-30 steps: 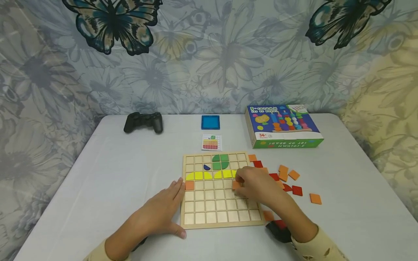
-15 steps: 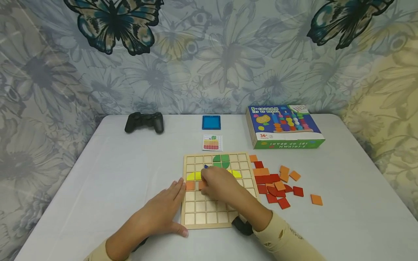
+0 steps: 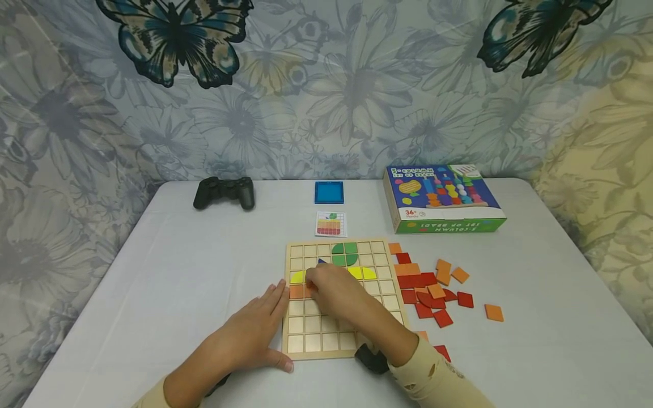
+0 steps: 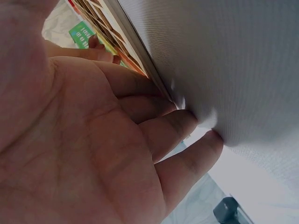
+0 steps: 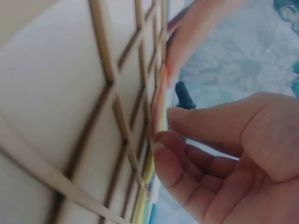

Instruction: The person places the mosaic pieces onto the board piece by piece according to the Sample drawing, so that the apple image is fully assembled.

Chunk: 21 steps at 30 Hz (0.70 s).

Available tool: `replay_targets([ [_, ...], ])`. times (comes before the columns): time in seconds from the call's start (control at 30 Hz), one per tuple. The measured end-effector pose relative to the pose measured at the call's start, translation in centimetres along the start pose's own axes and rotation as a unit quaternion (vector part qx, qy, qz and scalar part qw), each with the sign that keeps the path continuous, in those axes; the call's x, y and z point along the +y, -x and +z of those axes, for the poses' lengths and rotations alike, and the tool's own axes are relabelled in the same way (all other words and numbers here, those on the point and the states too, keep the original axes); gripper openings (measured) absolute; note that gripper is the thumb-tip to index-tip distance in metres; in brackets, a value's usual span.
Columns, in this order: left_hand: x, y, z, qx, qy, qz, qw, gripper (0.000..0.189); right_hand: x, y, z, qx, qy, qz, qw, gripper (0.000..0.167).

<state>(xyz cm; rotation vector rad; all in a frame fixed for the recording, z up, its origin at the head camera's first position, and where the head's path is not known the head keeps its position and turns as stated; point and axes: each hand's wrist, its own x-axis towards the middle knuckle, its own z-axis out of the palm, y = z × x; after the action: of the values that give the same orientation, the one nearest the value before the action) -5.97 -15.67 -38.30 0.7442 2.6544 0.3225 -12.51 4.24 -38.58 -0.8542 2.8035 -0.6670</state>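
Observation:
A wooden grid board [image 3: 313, 343] lies on the white table. My left hand [image 3: 250, 331] rests flat along its left edge, fingers straight; in the left wrist view the fingertips [image 4: 215, 136] touch the tablecloth by the board's side. Over the left part of the board, my right hand [image 3: 340, 292] pinches an orange square tile [image 3: 308, 292] at the second cell of its row, beside another orange tile [image 3: 296, 292]. Curled fingers partly hide it. Above lie yellow pieces [image 3: 355, 273], partly covered, a green leaf shape [image 3: 338, 259] and a dark blue piece [image 3: 321, 262].
Loose red and orange tiles [image 3: 442, 318] lie right of the board. Behind it are a pattern card [image 3: 330, 224], a blue tray [image 3: 329, 192], a game box [image 3: 444, 198] at the right and a black game controller [image 3: 223, 192] at the left.
My right hand has carried the orange tile leftward across the board, from the right part to beside the first orange tile. My left hand has stayed at the board's edge.

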Motion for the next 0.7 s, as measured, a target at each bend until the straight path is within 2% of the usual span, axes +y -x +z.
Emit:
replay_targets([
  [0.2, 0.0, 0.0, 0.0, -0.001, 0.003, -0.001, 1.0000, 0.128, 1.7, 0.6, -2.3, -0.002, -0.047, 0.053, 0.9975, 0.006],
  [0.33, 0.0, -0.1, 0.1, -0.005, 0.002, -0.006, 1.0000, 0.129, 4.8, 1.0, -5.2, 0.008, -0.065, 0.090, 0.9937, 0.008],
  [0.47, 0.0, -0.1, 0.1, -0.008, 0.001, -0.009, 0.9999, 0.130, 8.5, 1.7, -7.6, 0.026, -0.054, 0.136, 0.9889, 0.009],
  [0.57, 0.0, -0.1, 0.2, -0.009, 0.000, -0.013, 0.9999, 0.131, 11.0, 2.1, -8.3, 0.034, -0.037, 0.180, 0.9824, 0.019],
  [0.7, 0.1, -0.1, 0.1, -0.009, 0.000, -0.015, 0.9998, 0.131, 13.2, 2.3, -8.2, 0.017, -0.029, 0.216, 0.9758, 0.028],
])
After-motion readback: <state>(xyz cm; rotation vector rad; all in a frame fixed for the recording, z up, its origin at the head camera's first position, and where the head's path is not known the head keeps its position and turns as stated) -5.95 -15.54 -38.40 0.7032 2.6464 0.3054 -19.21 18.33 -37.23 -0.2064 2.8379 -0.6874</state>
